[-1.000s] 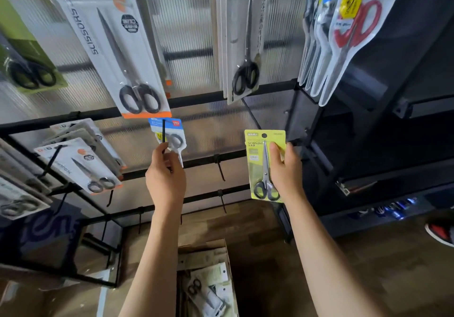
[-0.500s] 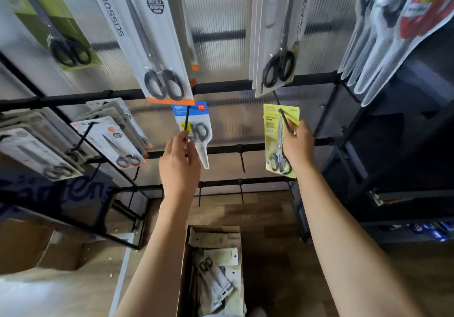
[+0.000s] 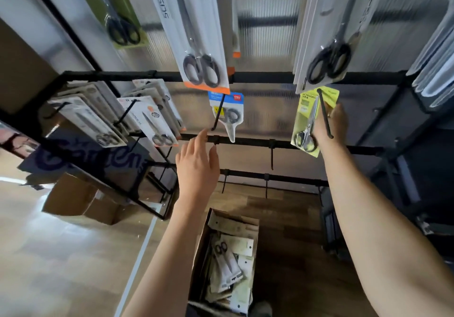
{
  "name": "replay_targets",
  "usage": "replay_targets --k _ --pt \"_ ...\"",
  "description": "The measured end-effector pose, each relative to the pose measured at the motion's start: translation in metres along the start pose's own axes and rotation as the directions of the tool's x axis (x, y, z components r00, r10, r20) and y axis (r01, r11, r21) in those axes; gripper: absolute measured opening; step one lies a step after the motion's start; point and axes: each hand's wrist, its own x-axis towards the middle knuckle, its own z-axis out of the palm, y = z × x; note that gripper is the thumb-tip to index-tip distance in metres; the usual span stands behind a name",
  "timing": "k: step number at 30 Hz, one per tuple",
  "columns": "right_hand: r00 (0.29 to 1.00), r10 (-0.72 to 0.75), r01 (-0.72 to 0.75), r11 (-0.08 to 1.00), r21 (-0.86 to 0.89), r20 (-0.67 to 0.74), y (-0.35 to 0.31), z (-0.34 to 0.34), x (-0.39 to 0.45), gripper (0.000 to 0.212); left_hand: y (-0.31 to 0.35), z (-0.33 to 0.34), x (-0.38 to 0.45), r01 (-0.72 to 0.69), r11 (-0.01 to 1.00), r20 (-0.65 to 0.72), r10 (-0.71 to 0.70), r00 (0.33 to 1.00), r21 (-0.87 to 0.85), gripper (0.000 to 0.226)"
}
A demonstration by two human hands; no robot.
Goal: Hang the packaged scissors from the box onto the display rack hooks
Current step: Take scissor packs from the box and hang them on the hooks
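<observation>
On the right-hand hook [image 3: 324, 114] of the middle rail [image 3: 290, 143], a yellow pack [image 3: 310, 120] of scissors is being threaded, and it is held by the right hand [image 3: 330, 125], whose fingers are curled round its right edge. The hook rod is seen crossing the front of the card near its top; whether the hang hole is fully seated cannot be told. If the grip is released early, the pack may slide off the upturned tip and fall toward the box [image 3: 228, 255] on the floor below. If the card is pushed at an angle, the hole may be torn or the card bent.

The left hand [image 3: 196, 167] is open, with fingers relaxed and nothing held, just below the tip of the left hook [image 3: 218, 115]. A blue pack [image 3: 227, 112] is hung on that hook, well up the rod. The pack could be knocked into a swing if the hook tip is brushed by the fingers.

Large grey packs [image 3: 194, 34] are hung from the upper rail, just above both hooks. These overlap the tops of the small packs, so a raised hand may catch their lower edges and unseat them.

More packs are left in the box, near and below, between the arms.
</observation>
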Motion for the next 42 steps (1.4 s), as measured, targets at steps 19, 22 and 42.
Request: replay_targets --k 19,22,42 --pt "0.977 0.19 -0.134 0.896 -0.423 0.094 0.1 0.013 -0.167 0.057 -0.051 0.022 -0.089 -0.089 0.995 0.446 0.096 0.89 -0.035 0.043" --pt "0.971 0.198 -0.123 0.892 -0.435 0.133 0.097 0.036 -0.211 0.057 -0.085 0.002 -0.104 -0.081 0.996 0.463 0.083 0.882 -0.025 0.042" --pt "0.941 0.173 0.025 0.821 -0.57 0.29 0.099 0.078 -0.391 0.053 -0.215 -0.067 -0.204 0.009 0.996 0.626 -0.061 0.777 0.086 0.046"
